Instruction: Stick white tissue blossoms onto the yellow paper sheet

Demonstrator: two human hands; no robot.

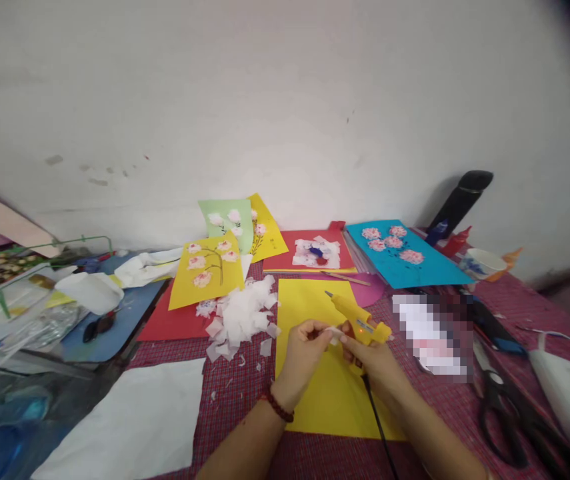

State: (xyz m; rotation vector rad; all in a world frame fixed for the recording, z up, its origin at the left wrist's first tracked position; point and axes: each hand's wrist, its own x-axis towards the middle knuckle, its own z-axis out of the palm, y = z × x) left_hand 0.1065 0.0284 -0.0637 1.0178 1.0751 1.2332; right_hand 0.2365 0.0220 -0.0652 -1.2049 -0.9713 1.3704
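My right hand (372,357) grips a yellow hot glue gun (357,315) whose nozzle points up and to the left. Its black cord (377,420) trails toward me. My left hand (302,353), with a dark red bead bracelet at the wrist, pinches a small piece of white tissue paper (335,331) next to the gun. Both hands hover over a plain yellow paper sheet (315,393) on the red chequered tablecloth. A heap of white and pink tissue scraps (242,317) lies just left of the sheet.
Finished flower cards lean near the wall: yellow (207,270), green (227,223), red (315,252), blue (399,257). Black scissors (502,407) lie at right. A white sheet (135,423) lies front left. A white cup (92,292) and clutter fill the left side. A bowl (479,263) stands back right.
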